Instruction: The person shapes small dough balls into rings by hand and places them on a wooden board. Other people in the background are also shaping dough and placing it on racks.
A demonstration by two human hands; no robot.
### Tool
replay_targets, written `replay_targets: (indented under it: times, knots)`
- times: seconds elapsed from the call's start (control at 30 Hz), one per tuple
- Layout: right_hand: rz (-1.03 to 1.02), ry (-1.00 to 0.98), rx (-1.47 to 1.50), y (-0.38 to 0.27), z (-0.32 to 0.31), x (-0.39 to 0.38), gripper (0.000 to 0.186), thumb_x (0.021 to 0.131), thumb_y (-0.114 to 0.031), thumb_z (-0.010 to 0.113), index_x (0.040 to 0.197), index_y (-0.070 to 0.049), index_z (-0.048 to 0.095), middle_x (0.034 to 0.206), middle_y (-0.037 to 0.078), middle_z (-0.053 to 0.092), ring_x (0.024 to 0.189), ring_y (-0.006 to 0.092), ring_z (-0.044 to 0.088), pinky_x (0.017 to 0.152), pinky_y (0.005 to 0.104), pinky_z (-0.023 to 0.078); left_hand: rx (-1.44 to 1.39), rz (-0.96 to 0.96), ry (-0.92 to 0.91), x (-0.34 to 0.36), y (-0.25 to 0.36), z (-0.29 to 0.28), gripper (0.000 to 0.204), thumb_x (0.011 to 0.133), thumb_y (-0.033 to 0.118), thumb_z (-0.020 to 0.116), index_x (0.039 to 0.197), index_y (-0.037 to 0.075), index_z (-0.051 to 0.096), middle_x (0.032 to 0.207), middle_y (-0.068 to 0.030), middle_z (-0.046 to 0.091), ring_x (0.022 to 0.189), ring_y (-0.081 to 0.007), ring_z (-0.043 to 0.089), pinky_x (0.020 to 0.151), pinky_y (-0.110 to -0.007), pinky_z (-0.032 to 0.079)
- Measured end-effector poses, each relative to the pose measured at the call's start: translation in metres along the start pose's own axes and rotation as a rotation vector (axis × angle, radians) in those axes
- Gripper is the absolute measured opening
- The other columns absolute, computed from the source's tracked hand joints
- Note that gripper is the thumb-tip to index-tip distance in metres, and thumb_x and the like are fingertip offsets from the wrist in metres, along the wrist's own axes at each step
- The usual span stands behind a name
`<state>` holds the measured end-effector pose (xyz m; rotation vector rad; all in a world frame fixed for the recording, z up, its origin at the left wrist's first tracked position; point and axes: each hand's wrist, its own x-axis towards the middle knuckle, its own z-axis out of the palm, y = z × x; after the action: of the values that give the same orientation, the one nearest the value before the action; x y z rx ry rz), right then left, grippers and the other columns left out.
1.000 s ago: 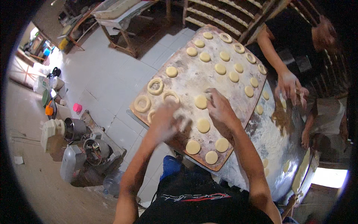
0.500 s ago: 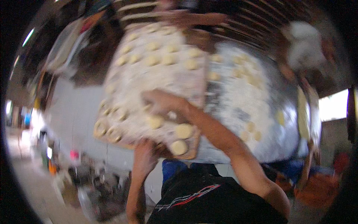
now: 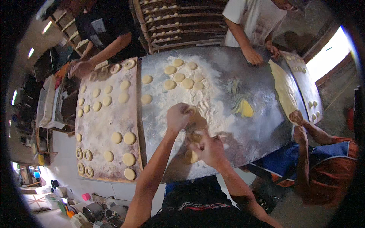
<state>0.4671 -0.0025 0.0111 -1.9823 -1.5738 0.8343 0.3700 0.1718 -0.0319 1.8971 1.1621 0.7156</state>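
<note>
Over the floured part of the metal table, my left hand is closed, its fingers curled together near a shaded patch of flour. My right hand is just nearer to me, fingers bent and thumb out. What either hand pinches is blurred and in shadow. A flat dough round lies beside the right hand, partly hidden by it. Beyond my hands, several pale dough rounds rest in the white flour. To the left, a floured wooden board carries more dough rounds and several dough rings.
A person in black works at the board's far end; another in a white shirt stands across the table. At the right, a person in orange and blue touches a long dough sheet. A yellow dough scrap lies mid-table. Racks stand behind.
My view has swung to the right. My right hand has gone from above the board to the floured table, and my left hand has left the board's near edge to join it.
</note>
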Motion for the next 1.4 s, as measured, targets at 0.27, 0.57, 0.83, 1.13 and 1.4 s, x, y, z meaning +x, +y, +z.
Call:
replay_targets:
  times: [0.27, 0.57, 0.83, 1.13, 1.4]
  knots:
    - [-0.200, 0.099, 0.678, 0.020, -0.038, 0.048, 0.030, 0.089, -0.020, 0.066, 0.111, -0.001, 0.058, 0.088, 0.007, 0.065, 0.079, 0.0124, 0.062, 0.071, 0.0282, 0.051, -0.734, -0.235, -0.085, -0.077, 0.059, -0.021, 0.034, 0.079, -0.006, 0.065, 0.113, -0.004, 0.059, 0.100, -0.0113, 0.067, 0.091, -0.0179, 0.064, 0.083, -0.031, 0.052]
    - [-0.143, -0.159, 0.962, -0.024, -0.004, 0.043, 0.042, 0.082, -0.030, 0.073, 0.105, -0.007, 0.047, 0.089, 0.003, 0.055, 0.079, 0.0137, 0.059, 0.070, 0.0284, 0.051, -0.477, -0.084, -0.070, -0.100, 0.057, -0.069, 0.072, 0.068, 0.004, 0.075, 0.133, 0.009, 0.043, 0.072, -0.0050, 0.058, 0.066, -0.0120, 0.057, 0.058, -0.030, 0.048]
    - [-0.614, 0.250, 0.329, -0.087, 0.035, 0.062, 0.039, 0.070, 0.012, 0.045, 0.098, -0.011, 0.031, 0.085, 0.004, 0.032, 0.078, 0.0143, 0.036, 0.075, 0.0273, 0.038, 0.000, 0.000, 0.001, -0.099, 0.017, -0.124, 0.085, 0.077, 0.010, 0.066, 0.148, 0.015, 0.019, 0.114, -0.0268, 0.055, 0.098, -0.0373, 0.062, 0.082, -0.047, 0.051]
    - [-0.262, -0.129, 0.488, -0.118, 0.061, 0.059, 0.054, 0.076, 0.009, 0.056, 0.117, -0.012, 0.027, 0.094, 0.009, 0.042, 0.090, 0.0209, 0.048, 0.084, 0.0327, 0.040, -0.939, -0.473, 0.397, -0.117, 0.000, -0.125, 0.048, 0.094, 0.019, 0.047, 0.139, 0.010, 0.034, 0.090, -0.0092, 0.056, 0.073, -0.0152, 0.053, 0.068, -0.031, 0.046]
    - [-0.176, -0.418, 1.215, -0.101, 0.057, 0.028, 0.057, 0.067, -0.003, 0.053, 0.116, -0.014, 0.025, 0.090, 0.005, 0.042, 0.066, 0.0138, 0.045, 0.057, 0.0252, 0.040, -0.562, 0.021, 0.847, -0.130, 0.010, -0.076, 0.052, 0.099, 0.024, 0.040, 0.147, 0.011, 0.023, 0.081, -0.0070, 0.051, 0.071, -0.0179, 0.049, 0.066, -0.033, 0.044]
